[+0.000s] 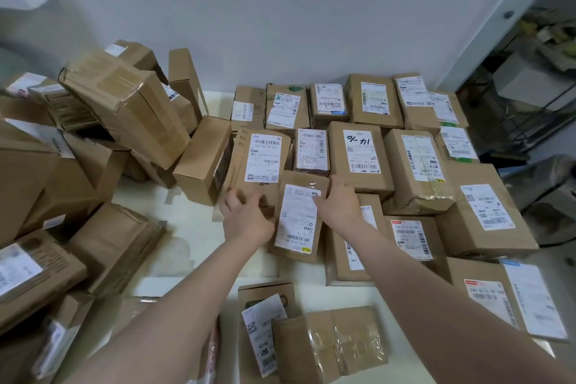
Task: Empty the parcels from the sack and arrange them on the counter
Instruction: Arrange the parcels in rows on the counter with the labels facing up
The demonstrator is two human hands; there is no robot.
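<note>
Reaching forward | left hand [246, 215] grips parcel [297, 221] edge; right hand [338, 203] flat atop

Even, soft indoor light; wide-angle bending at edges, slight blur
</note>
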